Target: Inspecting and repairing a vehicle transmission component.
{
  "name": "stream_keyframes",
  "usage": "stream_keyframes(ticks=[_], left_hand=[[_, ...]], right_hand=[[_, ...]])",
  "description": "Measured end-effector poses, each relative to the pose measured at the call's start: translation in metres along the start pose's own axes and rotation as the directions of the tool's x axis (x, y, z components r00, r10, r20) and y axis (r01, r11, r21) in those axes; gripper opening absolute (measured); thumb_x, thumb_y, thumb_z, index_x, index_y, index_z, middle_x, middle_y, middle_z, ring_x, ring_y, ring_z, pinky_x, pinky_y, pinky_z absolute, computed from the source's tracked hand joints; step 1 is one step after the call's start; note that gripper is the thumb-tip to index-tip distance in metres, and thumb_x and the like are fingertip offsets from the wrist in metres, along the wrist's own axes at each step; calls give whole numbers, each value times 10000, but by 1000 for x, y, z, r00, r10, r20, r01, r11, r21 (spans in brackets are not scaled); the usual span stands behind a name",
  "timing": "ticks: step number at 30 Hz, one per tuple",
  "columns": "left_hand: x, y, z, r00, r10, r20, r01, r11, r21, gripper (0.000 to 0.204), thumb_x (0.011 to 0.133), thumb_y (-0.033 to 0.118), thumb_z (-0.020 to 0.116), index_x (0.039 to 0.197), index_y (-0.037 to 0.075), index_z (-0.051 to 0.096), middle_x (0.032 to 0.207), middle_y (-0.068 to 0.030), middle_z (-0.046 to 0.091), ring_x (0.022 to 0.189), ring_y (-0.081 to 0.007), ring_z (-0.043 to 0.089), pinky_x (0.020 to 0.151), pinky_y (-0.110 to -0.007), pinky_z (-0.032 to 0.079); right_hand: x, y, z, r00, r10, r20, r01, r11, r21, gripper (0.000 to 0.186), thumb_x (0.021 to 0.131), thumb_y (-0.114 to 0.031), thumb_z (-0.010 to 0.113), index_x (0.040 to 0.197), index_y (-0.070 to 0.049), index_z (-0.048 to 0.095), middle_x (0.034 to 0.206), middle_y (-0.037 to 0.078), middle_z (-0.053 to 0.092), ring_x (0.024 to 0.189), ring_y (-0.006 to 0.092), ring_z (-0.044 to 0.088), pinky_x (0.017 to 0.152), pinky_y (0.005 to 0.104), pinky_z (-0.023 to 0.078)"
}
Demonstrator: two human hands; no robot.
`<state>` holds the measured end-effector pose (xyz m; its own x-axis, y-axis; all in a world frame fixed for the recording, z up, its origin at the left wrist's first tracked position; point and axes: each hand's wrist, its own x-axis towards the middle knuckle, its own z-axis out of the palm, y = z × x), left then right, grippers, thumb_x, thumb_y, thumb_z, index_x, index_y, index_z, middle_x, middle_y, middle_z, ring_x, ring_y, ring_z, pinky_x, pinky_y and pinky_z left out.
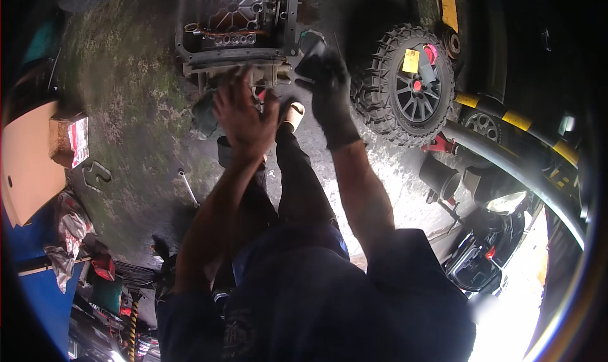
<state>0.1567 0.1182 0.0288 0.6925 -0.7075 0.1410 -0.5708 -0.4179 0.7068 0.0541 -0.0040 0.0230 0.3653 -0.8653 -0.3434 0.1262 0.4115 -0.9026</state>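
Observation:
My left hand (244,124) is bare, its fingers spread and a little smeared by motion. It is held in front of the near end of an engine block (234,65), whose open side shows ribbed metal inside. I cannot tell whether the hand touches it. My right hand (332,89) wears a grey work glove and hangs to the right of the block's near corner. Its finger end is dark and blurred, so neither the fingers nor anything between them can be made out.
On the right stands a big knobbly-tyred wheel (380,96) with tags on it. Beyond it runs a black-and-yellow bar (518,120). A wrench (188,186) lies on the stained floor at left, with a cardboard piece (28,153) farther left. My shoe (294,115) is close to the block.

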Motion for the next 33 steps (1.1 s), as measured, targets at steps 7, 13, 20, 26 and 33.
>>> stream_keyframes(ticks=[7,13,20,26,33], left_hand=[[9,-77,9,978,-133,-161,189,893,408,653,784,397,646,1313,91,417,1198,-176,486,1129,-367,471,943,-517,366],[12,-64,13,965,-254,-70,262,902,342,618,787,318,617,1340,131,414,1254,-156,485,1197,-363,454,978,-521,361],[10,-70,6,956,-290,-48,286,882,375,593,776,264,613,1333,182,426,1294,-134,472,1190,-351,477,960,-520,383],[10,-73,3,962,-271,-44,268,890,369,651,710,225,670,1309,156,425,1380,-112,410,1229,-330,447,964,-522,379],[9,-73,-4,957,-288,-40,284,897,338,525,780,232,583,1285,165,459,1322,-109,469,1200,-335,478,961,-517,383]], right_hand=[[75,16,27,704,-353,617,670,39,-742,190,876,-229,527,982,-102,620,927,146,629,762,363,632,672,451,534],[98,6,28,970,-163,179,191,61,-980,533,768,-530,661,1023,-68,585,901,200,674,879,411,645,731,504,508],[79,7,41,990,-120,73,87,118,-989,650,693,-610,715,958,-29,594,912,191,656,856,401,648,723,461,529],[98,15,24,719,-182,671,615,-283,-736,225,849,-365,610,1046,-268,656,902,39,624,781,219,630,597,373,544],[84,30,36,832,-322,452,461,-54,-886,217,869,-340,602,1020,-196,662,951,73,655,885,274,659,658,411,548]])
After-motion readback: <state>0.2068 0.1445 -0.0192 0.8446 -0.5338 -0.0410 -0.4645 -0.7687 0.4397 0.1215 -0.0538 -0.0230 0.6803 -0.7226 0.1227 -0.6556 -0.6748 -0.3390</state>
